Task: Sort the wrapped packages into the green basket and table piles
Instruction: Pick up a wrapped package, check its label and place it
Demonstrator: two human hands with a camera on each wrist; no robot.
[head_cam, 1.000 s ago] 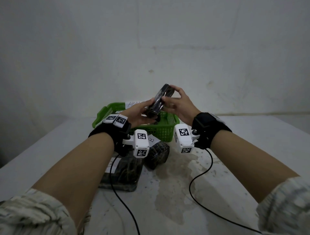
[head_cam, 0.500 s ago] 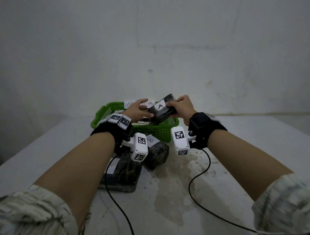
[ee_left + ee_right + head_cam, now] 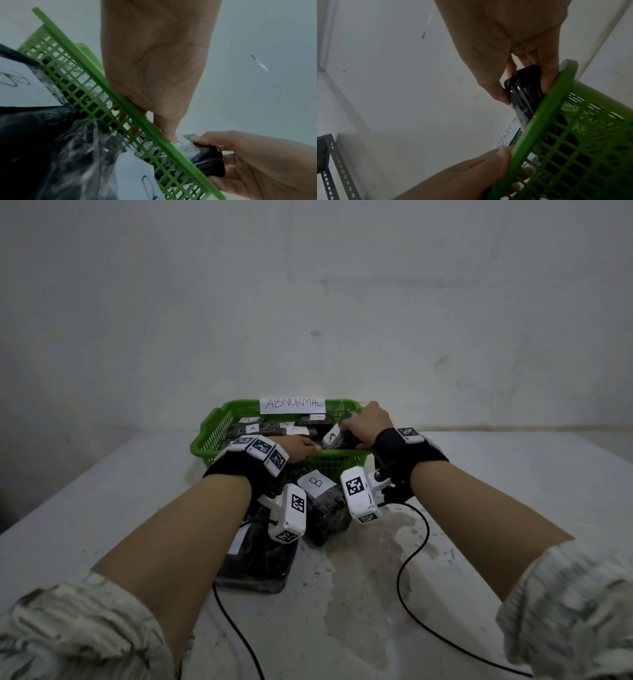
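A dark package [image 3: 337, 436] marked A is clamped by the curled fingers [image 3: 546, 82] of the right hand [image 3: 368, 422], over the right near corner of the basket [image 3: 212, 440]. The left hand [image 3: 298, 448] is laid over the near rim, fingers nearly straight, one fingertip touching the package; a package marked B [image 3: 325, 508] is seen on the bench [image 3: 513, 491] just before that rim

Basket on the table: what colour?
Green basket, with lattice walls; clearest in the head view.

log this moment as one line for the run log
right hand: grips A-labelled package, lowering into green basket | left hand: fingers over near rim, touching package | B-labelled package: on table
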